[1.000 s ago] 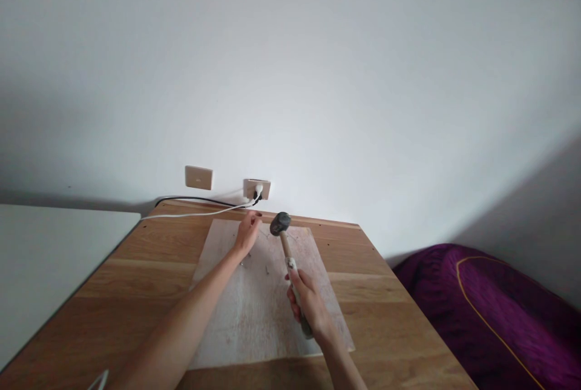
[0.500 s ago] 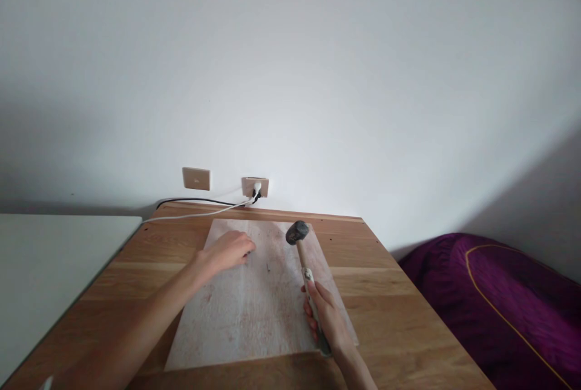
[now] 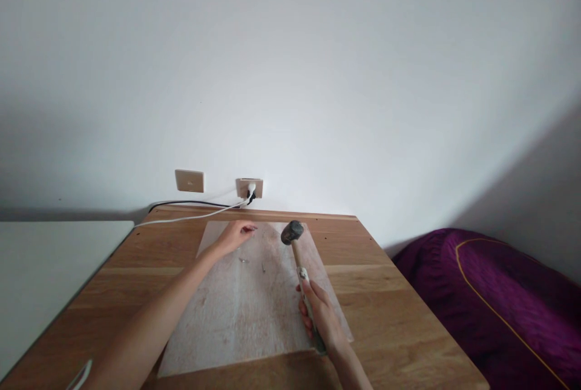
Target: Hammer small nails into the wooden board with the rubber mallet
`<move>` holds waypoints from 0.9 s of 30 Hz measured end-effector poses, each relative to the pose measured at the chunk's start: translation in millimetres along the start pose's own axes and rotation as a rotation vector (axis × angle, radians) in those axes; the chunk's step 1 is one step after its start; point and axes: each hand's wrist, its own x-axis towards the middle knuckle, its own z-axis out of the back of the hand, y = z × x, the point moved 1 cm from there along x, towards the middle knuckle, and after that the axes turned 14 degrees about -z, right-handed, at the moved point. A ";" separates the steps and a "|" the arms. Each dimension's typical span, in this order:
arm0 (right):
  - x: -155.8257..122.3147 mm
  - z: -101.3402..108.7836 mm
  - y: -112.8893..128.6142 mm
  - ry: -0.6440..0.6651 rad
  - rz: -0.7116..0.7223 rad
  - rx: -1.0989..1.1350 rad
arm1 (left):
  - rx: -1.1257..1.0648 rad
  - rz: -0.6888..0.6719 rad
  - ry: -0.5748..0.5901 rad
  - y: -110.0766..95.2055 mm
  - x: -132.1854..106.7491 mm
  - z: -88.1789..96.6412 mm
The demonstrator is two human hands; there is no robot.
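Observation:
My right hand (image 3: 320,314) is wrapped round the wooden handle of a hammer (image 3: 296,251), whose dark head is raised over the far part of a pale whitewashed board (image 3: 247,311) lying on the wooden table (image 3: 390,323). My left hand (image 3: 236,235) reaches out over the board's far left part, fingers pinched together on something too small to name. Small nails (image 3: 262,267) stand or lie in the board between the two hands.
A white cable (image 3: 190,215) and a black one run along the table's far edge to a wall socket (image 3: 249,187), beside a wall switch (image 3: 189,180). A white surface (image 3: 45,269) adjoins the table on the left. A purple cushion (image 3: 490,311) lies at the right.
My left hand drew back toward me over the board, then reached out again to its far left part. The hammer shifted right, then slightly back left, staying raised.

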 end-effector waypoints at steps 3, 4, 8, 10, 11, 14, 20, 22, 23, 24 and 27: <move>1.6 0.6 -2.0 0.006 -0.001 0.017 | -0.027 0.016 -0.002 9.2 1.4 -4.8; 1.9 0.7 -2.4 0.009 0.002 0.021 | -0.032 0.020 -0.018 10.9 0.7 -5.9; 1.4 0.4 -1.2 0.023 0.016 0.026 | -0.009 0.002 -0.071 12.3 -2.1 -8.0; 0.3 -0.1 0.4 0.028 0.007 0.030 | 0.023 -0.005 -0.068 11.3 -2.1 -8.3; -0.3 -0.4 1.2 0.027 0.002 0.033 | 0.037 -0.005 -0.057 10.8 -1.8 -8.4; -2.1 -0.9 2.9 0.020 -0.013 0.034 | 0.076 -0.005 -0.024 9.0 -1.0 -8.7; -1.5 0.1 0.8 0.029 -0.010 0.031 | 0.146 -0.055 -0.012 5.1 -0.3 -9.0; -0.2 0.7 -0.7 0.028 -0.009 0.032 | 0.111 -0.045 0.000 5.0 0.0 -8.7; 0.4 1.0 -1.2 0.024 -0.011 0.027 | 0.084 -0.034 0.004 5.3 -0.1 -8.4; 0.8 1.2 -1.5 0.016 -0.012 0.020 | 0.058 -0.024 0.003 5.7 -0.3 -7.9; 0.7 1.2 -0.3 0.009 -0.020 0.007 | 0.006 -0.010 -0.007 6.9 -1.5 -6.6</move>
